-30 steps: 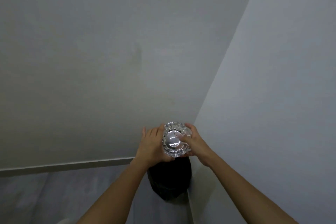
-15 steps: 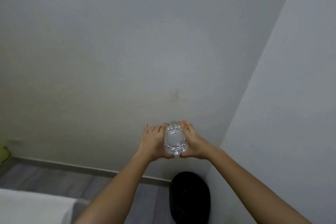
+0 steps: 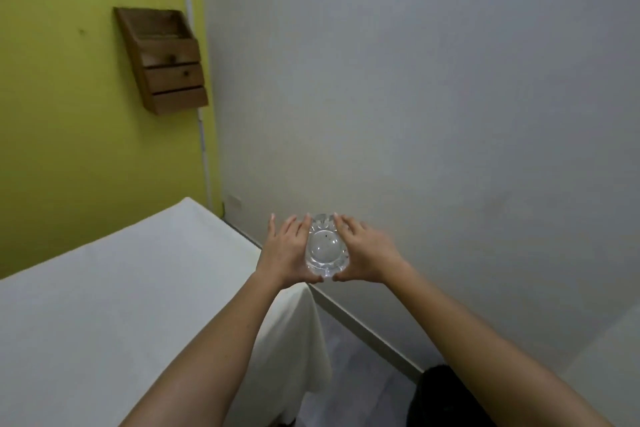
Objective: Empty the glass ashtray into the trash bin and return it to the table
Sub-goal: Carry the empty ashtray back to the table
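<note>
The clear glass ashtray (image 3: 324, 248) is held in the air between both hands, its bowl facing me with a tiny dark speck inside. My left hand (image 3: 283, 251) grips its left side and my right hand (image 3: 363, 253) grips its right side. It hangs just past the right corner of the table (image 3: 104, 288), which is covered with a white cloth. The black trash bin (image 3: 446, 399) stands on the floor at the lower right, partly hidden behind my right forearm.
A grey wall fills the right and middle of the view, with a skirting board (image 3: 363, 322) along the floor. A wooden wall organiser with small drawers (image 3: 166, 62) hangs on the yellow-green wall at the left.
My view has swung left from the wall corner and bin to the table. The ashtray, still held in both hands, has moved away from above the bin toward the table's corner.
</note>
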